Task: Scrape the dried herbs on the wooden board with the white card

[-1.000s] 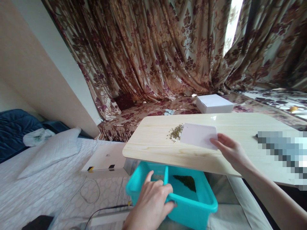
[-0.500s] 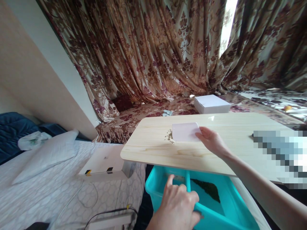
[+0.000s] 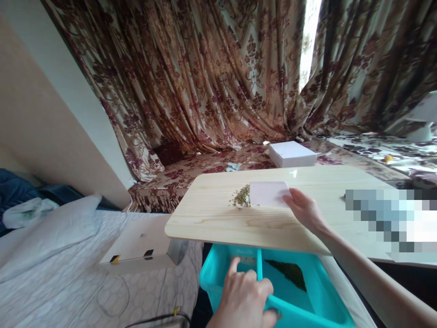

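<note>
My right hand (image 3: 302, 207) grips a flat, pale plastic scraper (image 3: 269, 194) by its right end, low over the wooden tabletop (image 3: 211, 221). Against the scraper's left edge lies a loose pile of small green beans or grains (image 3: 241, 197), with a few strays around it. Below the table's near edge, my left hand (image 3: 244, 296) is closed on the near rim of a turquoise divided box (image 3: 324, 314), its index finger stretched over the left compartment. Dark green grains (image 3: 290, 273) lie in the box's right compartment. The left thumb is partly hidden.
A white box (image 3: 292, 155) sits on the flower-patterned ledge behind the table, near a small folded cloth (image 3: 233, 167). A blurred-out object (image 3: 385, 218) covers the table's right end. On the bed at left lies a flat white carton (image 3: 139, 241) beside cables (image 3: 126, 296).
The scraper has shifted right across the tabletop, and more of the green pile shows at its left edge. My left hand keeps its hold on the box. The view has turned slightly right.
</note>
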`<action>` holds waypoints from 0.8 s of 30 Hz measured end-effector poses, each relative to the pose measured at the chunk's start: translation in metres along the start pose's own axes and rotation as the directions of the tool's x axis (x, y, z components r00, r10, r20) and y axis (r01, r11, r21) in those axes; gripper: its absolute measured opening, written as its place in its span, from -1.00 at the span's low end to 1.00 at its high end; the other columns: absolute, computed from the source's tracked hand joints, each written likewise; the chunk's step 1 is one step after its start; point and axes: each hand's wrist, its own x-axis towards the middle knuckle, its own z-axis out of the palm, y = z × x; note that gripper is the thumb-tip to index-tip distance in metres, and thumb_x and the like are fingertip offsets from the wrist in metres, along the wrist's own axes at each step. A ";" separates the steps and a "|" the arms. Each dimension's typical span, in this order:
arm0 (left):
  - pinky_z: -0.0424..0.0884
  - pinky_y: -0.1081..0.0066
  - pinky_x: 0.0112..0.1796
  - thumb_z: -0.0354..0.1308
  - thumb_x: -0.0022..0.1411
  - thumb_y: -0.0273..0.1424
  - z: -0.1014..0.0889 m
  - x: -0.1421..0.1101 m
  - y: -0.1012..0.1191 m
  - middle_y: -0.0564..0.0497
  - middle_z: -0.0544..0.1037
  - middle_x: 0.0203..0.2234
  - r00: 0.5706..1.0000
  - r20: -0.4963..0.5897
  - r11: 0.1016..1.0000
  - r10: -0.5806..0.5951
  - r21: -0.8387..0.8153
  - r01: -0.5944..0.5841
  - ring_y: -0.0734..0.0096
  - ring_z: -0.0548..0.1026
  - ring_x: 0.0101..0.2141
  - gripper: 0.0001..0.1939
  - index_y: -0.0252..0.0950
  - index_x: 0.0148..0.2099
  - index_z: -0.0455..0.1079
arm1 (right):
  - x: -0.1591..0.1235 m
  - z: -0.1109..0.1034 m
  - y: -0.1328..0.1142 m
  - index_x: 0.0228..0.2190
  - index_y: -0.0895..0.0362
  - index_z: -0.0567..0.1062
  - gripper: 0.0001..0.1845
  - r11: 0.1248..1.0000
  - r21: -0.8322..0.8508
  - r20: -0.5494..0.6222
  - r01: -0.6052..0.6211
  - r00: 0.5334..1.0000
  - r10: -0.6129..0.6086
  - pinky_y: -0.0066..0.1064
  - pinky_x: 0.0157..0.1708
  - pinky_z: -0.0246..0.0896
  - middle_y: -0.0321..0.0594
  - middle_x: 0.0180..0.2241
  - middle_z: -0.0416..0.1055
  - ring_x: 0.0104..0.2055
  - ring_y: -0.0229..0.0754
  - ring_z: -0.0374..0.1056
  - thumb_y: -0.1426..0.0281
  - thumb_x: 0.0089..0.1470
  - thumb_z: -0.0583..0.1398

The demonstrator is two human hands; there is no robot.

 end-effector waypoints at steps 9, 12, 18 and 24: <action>-0.10 0.10 0.16 0.21 0.06 -0.25 0.000 0.005 0.001 0.06 0.47 -0.38 1.000 0.030 1.000 -0.008 0.016 0.008 0.26 0.43 -0.21 -0.83 -0.16 -0.26 0.45 | -0.008 -0.015 0.014 -0.28 0.13 0.43 -0.70 0.998 -0.065 -0.200 -0.003 0.980 -0.010 -0.34 -0.40 0.32 -0.18 -0.42 0.52 -0.40 -0.14 0.44 0.21 -0.05 0.15; -0.07 0.07 0.15 0.21 0.06 -0.25 -0.001 0.005 0.002 0.06 0.47 -0.37 0.999 0.040 1.000 -0.022 0.007 0.021 0.25 0.43 -0.21 -0.81 -0.15 -0.25 0.45 | -0.008 -0.013 0.015 -0.27 0.13 0.43 -0.69 0.998 -0.059 -0.177 0.010 0.984 -0.020 -0.34 -0.40 0.32 -0.18 -0.41 0.53 -0.40 -0.14 0.44 0.20 -0.05 0.15; -0.04 0.03 0.13 0.22 0.05 -0.26 -0.001 0.005 -0.001 0.08 0.46 -0.37 0.998 0.052 1.000 -0.021 -0.013 0.022 0.25 0.44 -0.23 -0.82 -0.14 -0.24 0.45 | -0.005 -0.011 0.022 -0.27 0.10 0.45 -0.65 0.998 -0.062 -0.160 0.014 0.987 -0.024 -0.29 -0.35 0.35 -0.18 -0.41 0.55 -0.35 -0.10 0.46 0.16 -0.08 0.17; -0.08 0.05 0.15 0.27 0.01 -0.23 -0.008 0.005 0.003 0.04 0.48 -0.32 0.992 0.116 0.998 -0.046 -0.037 0.050 0.21 0.43 -0.16 -0.72 -0.15 -0.18 0.45 | -0.008 -0.013 0.017 -0.27 0.11 0.45 -0.70 0.998 -0.069 -0.122 0.016 0.992 -0.024 -0.31 -0.35 0.34 -0.17 -0.37 0.54 -0.34 -0.11 0.45 0.22 -0.05 0.14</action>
